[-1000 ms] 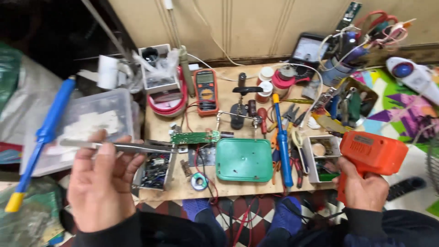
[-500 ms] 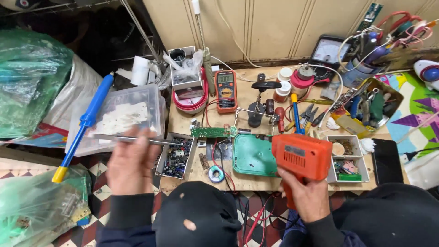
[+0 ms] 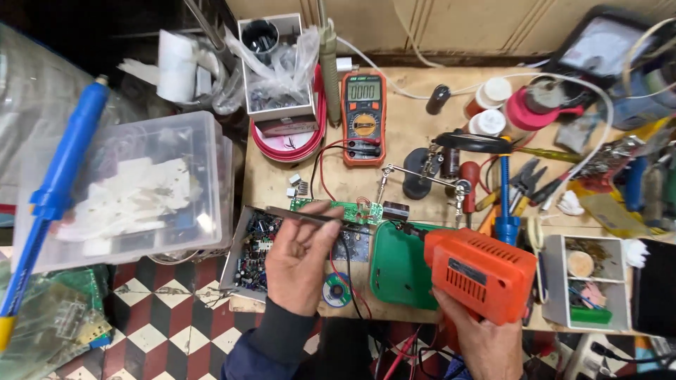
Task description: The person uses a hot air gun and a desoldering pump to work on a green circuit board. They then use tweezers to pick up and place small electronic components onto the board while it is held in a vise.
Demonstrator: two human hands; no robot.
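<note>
My left hand (image 3: 301, 259) grips metal tweezers (image 3: 282, 213) that lie across its fingers, their ends by the green circuit board (image 3: 352, 210) on the wooden bench. My right hand (image 3: 484, 336) holds an orange soldering gun (image 3: 482, 271) by its handle; the gun's dark nose points left at the board's right end. Under the gun lies a green plastic tray (image 3: 398, 267). A small solder spool (image 3: 336, 290) sits just right of my left hand. A helping-hands clamp stand (image 3: 422, 172) is behind the board.
An orange multimeter (image 3: 363, 116) lies at the back, beside a red coil of wire (image 3: 299, 149). A clear plastic bin (image 3: 130, 190) and a blue desoldering pump (image 3: 60, 183) are to the left. A component tray (image 3: 253, 246) is under my left wrist; pliers and screwdrivers (image 3: 524, 184) lie right.
The camera has come closer to the bench. My right hand has brought the soldering gun left and down to the board. My left hand with the tweezers has moved right, toward the board.
</note>
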